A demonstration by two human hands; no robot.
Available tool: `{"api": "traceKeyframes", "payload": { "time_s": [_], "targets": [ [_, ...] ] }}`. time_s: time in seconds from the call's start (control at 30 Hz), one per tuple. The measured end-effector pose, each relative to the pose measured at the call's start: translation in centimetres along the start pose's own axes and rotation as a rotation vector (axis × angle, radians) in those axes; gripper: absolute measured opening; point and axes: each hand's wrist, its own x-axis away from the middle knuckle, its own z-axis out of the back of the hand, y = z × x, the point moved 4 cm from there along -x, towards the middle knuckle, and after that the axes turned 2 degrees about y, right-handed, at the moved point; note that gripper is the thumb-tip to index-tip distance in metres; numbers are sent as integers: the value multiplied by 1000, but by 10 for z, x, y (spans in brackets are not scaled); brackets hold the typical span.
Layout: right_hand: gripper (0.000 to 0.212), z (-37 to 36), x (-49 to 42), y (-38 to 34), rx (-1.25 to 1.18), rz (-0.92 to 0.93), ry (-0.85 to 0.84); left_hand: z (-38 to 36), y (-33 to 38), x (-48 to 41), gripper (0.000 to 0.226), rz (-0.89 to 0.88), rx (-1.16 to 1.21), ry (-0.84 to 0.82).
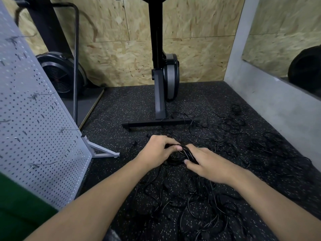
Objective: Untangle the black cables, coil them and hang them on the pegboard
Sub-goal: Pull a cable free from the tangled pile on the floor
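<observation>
Both hands meet over a small coiled bundle of black cable point(179, 154) held low above the speckled floor. My left hand point(157, 151) grips the bundle's left side with its fingers curled over the top. Fingers of my right hand point(206, 165) wrap the bundle's right side. A wide tangle of loose black cables point(225, 136) lies spread on the floor to the right and in front of me. The grey pegboard point(34, 119) stands tilted at the left, with several hooks and bare holes.
A black exercise machine point(161, 75) stands ahead; its base bar point(156, 123) lies across the floor with cables around it. A fan-wheel machine point(60, 73) sits behind the pegboard. The pegboard's foot point(102, 150) juts out left. A grey wall point(271, 94) bounds the right.
</observation>
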Motion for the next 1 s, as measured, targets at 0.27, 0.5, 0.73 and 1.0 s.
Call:
{"api": "traceKeyframes", "payload": {
  "time_s": [0.27, 0.5, 0.73, 1.0],
  "targets": [
    [80, 2, 4, -11, 313, 1, 4, -3, -3, -1, 25, 81, -57, -5],
    [79, -7, -3, -8, 387, -11, -38, -6, -5, -2, 30, 170, -104, -33],
    [18, -12, -7, -3, 416, 28, 35, -4, -5, 0, 28, 139, -96, -11],
    [11, -1, -7, 17, 117, -110, 67, 6, -12, 8, 47, 262, 153, -45]
  ]
}}
